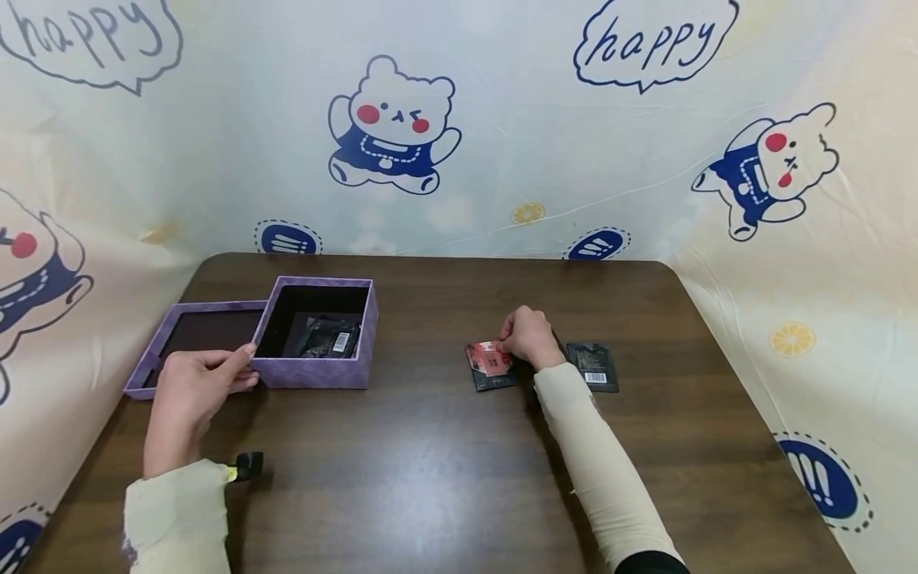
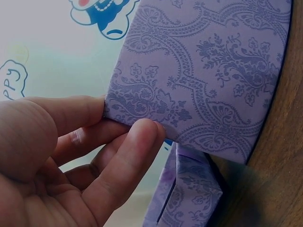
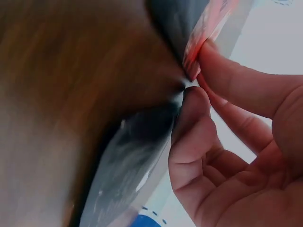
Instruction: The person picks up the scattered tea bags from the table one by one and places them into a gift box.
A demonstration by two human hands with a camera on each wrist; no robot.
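Packet, flat, glossy, red-and-black: we see R hand pinching its edge, on/just above brown wooden table (blurry, can't tell); L hand holds purple patterned rectangular box by its corner.

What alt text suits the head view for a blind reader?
Right hand pinches a flat red-and-black packet on a brown wooden table, left of a flat black packet. Left hand grips the near left corner of an open purple rectangular box containing dark packaging; a shallow purple tray lies beside it.

Open purple box at left, red-black packet pinched at edge
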